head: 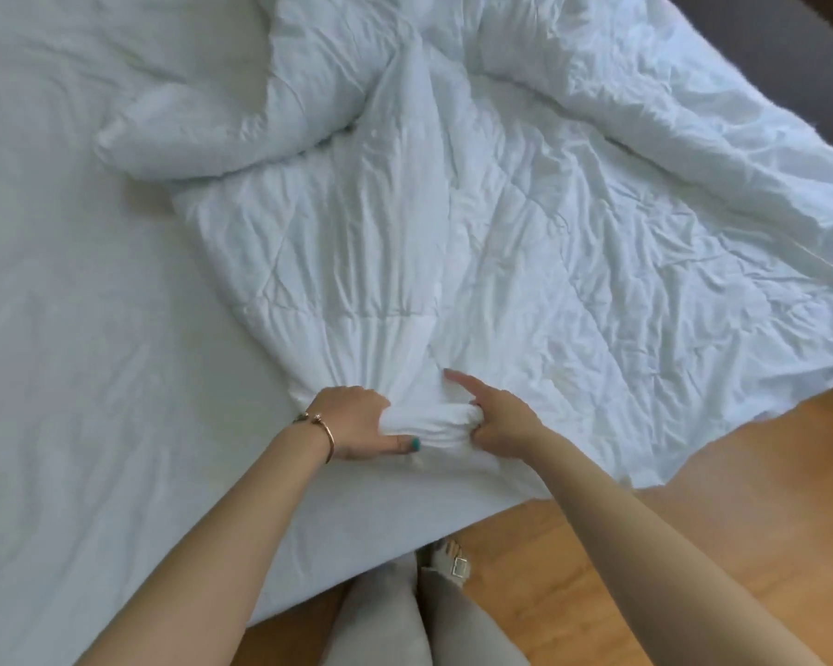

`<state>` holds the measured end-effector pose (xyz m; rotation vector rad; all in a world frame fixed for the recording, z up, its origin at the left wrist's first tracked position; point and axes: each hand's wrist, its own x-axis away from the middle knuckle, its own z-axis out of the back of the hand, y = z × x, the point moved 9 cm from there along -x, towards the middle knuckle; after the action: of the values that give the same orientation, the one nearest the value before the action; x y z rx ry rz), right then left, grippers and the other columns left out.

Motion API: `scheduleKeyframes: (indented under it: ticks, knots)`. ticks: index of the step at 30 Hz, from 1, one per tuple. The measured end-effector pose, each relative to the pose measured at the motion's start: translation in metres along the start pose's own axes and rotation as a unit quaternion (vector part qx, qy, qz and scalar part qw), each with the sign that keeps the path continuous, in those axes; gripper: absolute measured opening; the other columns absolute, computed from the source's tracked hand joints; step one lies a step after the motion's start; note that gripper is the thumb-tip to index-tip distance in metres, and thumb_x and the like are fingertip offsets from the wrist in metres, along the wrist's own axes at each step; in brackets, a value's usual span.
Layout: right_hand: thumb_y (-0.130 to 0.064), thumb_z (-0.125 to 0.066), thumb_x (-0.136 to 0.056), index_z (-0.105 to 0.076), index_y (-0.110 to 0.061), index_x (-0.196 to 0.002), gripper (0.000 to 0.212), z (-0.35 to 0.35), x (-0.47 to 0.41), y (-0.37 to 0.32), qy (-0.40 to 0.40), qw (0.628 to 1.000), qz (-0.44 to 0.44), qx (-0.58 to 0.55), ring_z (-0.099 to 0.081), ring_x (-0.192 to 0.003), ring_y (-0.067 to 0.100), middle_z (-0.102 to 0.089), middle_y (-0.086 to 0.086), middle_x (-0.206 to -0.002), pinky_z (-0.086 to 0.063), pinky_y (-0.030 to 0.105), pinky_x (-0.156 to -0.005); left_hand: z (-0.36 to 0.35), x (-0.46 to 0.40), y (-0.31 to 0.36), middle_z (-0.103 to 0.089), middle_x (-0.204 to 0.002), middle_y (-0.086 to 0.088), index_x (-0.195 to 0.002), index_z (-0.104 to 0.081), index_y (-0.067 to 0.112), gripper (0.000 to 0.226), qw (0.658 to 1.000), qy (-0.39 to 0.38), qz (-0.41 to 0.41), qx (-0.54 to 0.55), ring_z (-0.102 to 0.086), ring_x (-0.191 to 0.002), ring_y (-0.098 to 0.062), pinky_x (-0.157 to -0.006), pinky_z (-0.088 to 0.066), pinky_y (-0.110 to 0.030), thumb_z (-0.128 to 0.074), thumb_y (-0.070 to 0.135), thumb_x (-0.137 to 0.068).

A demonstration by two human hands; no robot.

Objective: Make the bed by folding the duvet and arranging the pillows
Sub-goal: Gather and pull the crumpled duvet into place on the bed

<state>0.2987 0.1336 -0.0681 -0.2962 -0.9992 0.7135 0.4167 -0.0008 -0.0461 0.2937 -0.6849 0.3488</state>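
Gripping duvet [525,242] bunch | hands [352,420] | fingertips buried in folds

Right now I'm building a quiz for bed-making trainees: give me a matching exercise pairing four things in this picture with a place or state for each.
Things:
1. crumpled white quilted duvet
2. rose-gold metal bracelet
3. light wooden floor
4. left hand

Places or states:
A. on the left wrist
B. beside the bed, lower right
C. gripping a bunched duvet edge
D. spread and wrinkled on the mattress

Pairs: 1-D, 2-A, 3-B, 4-C
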Motion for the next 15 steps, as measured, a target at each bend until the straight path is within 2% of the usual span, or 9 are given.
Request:
scheduleKeyframes:
  ticks: [3, 5, 7, 9, 10, 12, 13, 15]
  knots:
    - [-0.013, -0.052, -0.076, -0.004, -0.040, -0.152, 0.094, -0.020, 0.010, -0.010, 0.001, 0.992, -0.007, 0.129, -0.046, -0.123, 0.022, -0.055, -0.005, -0.133, -0.027, 0.030, -0.109, -0.034, 0.016, -0.011, -0.060, -0.118, 0.003, -0.120, -0.052, 0.030, 0.059, 0.994, -0.007, 0.019, 0.104, -0.056, -0.110, -0.022, -0.083, -0.043, -0.033, -0.045, 0.074, -0.080]
    - [-0.026, -0.059, -0.077, 0.005, -0.036, -0.153, 0.100, -0.037, 0.014, -0.025, -0.007, 0.981, 0.018, 0.195, -0.029, -0.137, 0.025, -0.040, -0.001, -0.147, -0.012, 0.040, -0.118, -0.035, 0.021, -0.023, -0.058, -0.128, 0.004, -0.128, -0.052, 0.029, 0.064, 0.983, 0.037, 0.015, 0.179, -0.052, -0.120, -0.019, -0.097, -0.039, -0.031, -0.039, 0.069, -0.080]
    - [-0.042, -0.063, -0.077, 0.010, -0.040, -0.151, 0.104, -0.054, 0.018, -0.054, 0.000, 0.971, 0.086, 0.222, -0.013, -0.144, 0.026, -0.017, -0.001, -0.157, -0.005, 0.047, -0.119, -0.025, 0.030, -0.051, -0.059, -0.128, 0.001, -0.127, -0.058, 0.023, 0.077, 0.951, 0.157, 0.055, 0.262, -0.051, -0.121, -0.022, -0.100, -0.035, -0.030, -0.025, 0.065, -0.073]
    - [-0.057, -0.064, -0.076, 0.008, -0.045, -0.150, 0.104, -0.064, 0.021, -0.089, 0.038, 0.964, 0.142, 0.220, -0.010, -0.145, 0.028, -0.008, -0.002, -0.159, -0.009, 0.048, -0.119, -0.017, 0.042, -0.085, -0.057, -0.126, -0.006, -0.125, -0.060, 0.016, 0.069, 0.899, 0.283, 0.094, 0.320, -0.050, -0.118, -0.030, -0.099, -0.033, -0.031, -0.027, 0.055, -0.078]
    - [-0.061, -0.065, -0.075, 0.007, -0.045, -0.149, 0.104, -0.068, 0.019, -0.104, 0.059, 0.963, 0.153, 0.213, -0.011, -0.144, 0.029, -0.009, -0.001, -0.159, -0.012, 0.047, -0.118, -0.016, 0.044, -0.099, -0.053, -0.129, -0.009, -0.126, -0.057, 0.013, 0.059, 0.879, 0.317, 0.115, 0.336, -0.046, -0.120, -0.032, -0.101, -0.030, -0.030, -0.034, 0.048, -0.084]
    - [-0.066, -0.066, -0.072, 0.007, -0.047, -0.149, 0.108, -0.073, 0.009, -0.132, 0.109, 0.963, 0.149, 0.194, -0.014, -0.143, 0.032, -0.011, 0.002, -0.159, -0.018, 0.048, -0.116, -0.019, 0.039, -0.125, -0.041, -0.138, -0.014, -0.135, -0.046, 0.011, 0.046, 0.850, 0.319, 0.166, 0.385, -0.035, -0.128, -0.033, -0.106, -0.023, -0.028, -0.048, 0.028, -0.093]
    - [-0.068, -0.067, -0.070, 0.009, -0.048, -0.148, 0.111, -0.075, 0.001, -0.145, 0.129, 0.964, 0.137, 0.187, -0.013, -0.143, 0.034, -0.010, 0.003, -0.159, -0.020, 0.049, -0.115, -0.024, 0.032, -0.136, -0.035, -0.142, -0.015, -0.141, -0.038, 0.011, 0.050, 0.835, 0.303, 0.191, 0.417, -0.031, -0.132, -0.033, -0.110, -0.021, -0.031, -0.052, 0.023, -0.095]
    - [-0.069, -0.068, -0.067, 0.015, -0.050, -0.146, 0.116, -0.077, -0.021, -0.167, 0.159, 0.962, 0.109, 0.193, -0.007, -0.144, 0.038, -0.004, 0.005, -0.160, -0.020, 0.054, -0.114, -0.035, 0.012, -0.153, -0.030, -0.147, -0.013, -0.146, -0.025, 0.013, 0.061, 0.797, 0.256, 0.208, 0.505, -0.030, -0.136, -0.030, -0.114, -0.024, -0.040, -0.054, 0.026, -0.094]
